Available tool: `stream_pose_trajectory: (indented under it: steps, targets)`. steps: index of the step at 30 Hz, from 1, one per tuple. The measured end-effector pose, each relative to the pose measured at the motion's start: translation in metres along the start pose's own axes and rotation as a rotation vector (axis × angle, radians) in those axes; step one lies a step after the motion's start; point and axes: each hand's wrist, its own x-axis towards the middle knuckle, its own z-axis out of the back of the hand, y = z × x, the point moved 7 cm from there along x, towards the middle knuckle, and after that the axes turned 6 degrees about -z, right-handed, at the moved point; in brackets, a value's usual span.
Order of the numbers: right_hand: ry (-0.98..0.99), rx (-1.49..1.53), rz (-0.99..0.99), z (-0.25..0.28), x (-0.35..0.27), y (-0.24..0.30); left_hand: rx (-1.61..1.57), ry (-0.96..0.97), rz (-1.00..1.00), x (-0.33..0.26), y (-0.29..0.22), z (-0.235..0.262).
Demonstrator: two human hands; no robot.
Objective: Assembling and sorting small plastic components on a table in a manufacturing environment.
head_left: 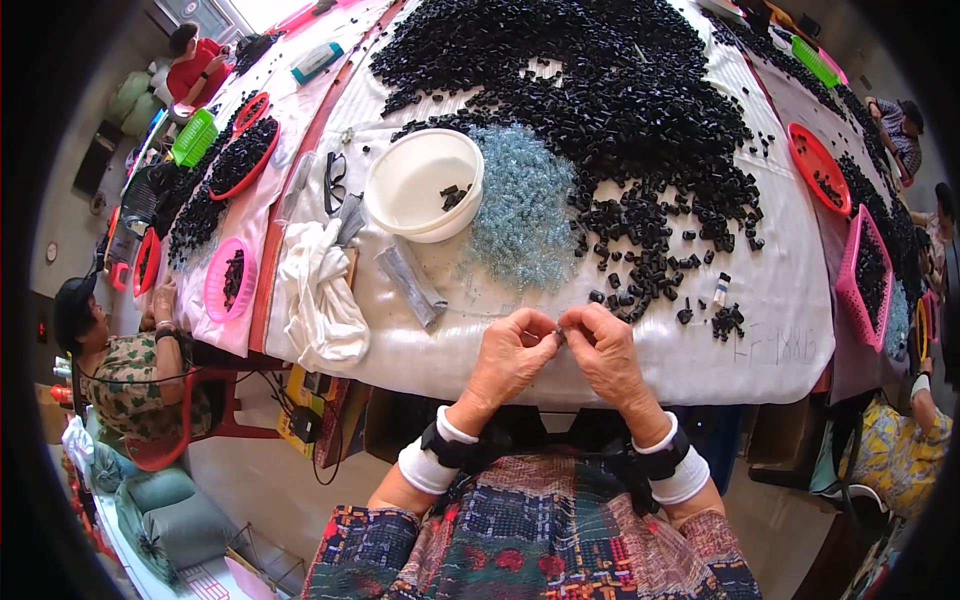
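My left hand [512, 355] and my right hand [608, 358] meet over the table's near edge, thumbs and forefingers pinched together. Between the fingertips is a tiny dark piece, mostly covered, its kind too small to make out. Just beyond them lies a pile of small clear bluish pieces [525, 205]. Right of that pile, loose small black plastic parts [630, 275] reach close to my right hand. They run back into a large black heap [600, 90]. A white plastic bowl [410, 180] with a few black parts inside stands to the left.
Left on the cloth-covered table lie a crumpled white cloth [315, 290], black-framed glasses [335, 182] and a grey plastic packet [410, 285]. A small white tube [721, 290] lies at right. Coloured baskets [866, 280] stand on side tables, where other people [130, 365] sit.
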Motion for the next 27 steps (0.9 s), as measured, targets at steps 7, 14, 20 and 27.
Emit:
stream_pose_trajectory:
  steps: [7,14,20,27]
  targets:
    - [0.021,0.161,-0.179,-0.007,-0.005,-0.013,-0.336,0.002,0.202,-0.003,0.008,-0.002]
    - [0.045,0.161,-0.216,-0.005,-0.009,-0.017,-0.573,-0.003,0.378,-0.006,0.011,-0.009]
    - [0.191,0.526,-0.380,-0.008,-0.010,-0.033,-0.630,0.045,0.352,-0.005,0.022,-0.010]
    - [0.246,0.553,-0.452,-0.008,-0.011,-0.025,-0.618,0.058,0.276,-0.004,0.019,-0.010]
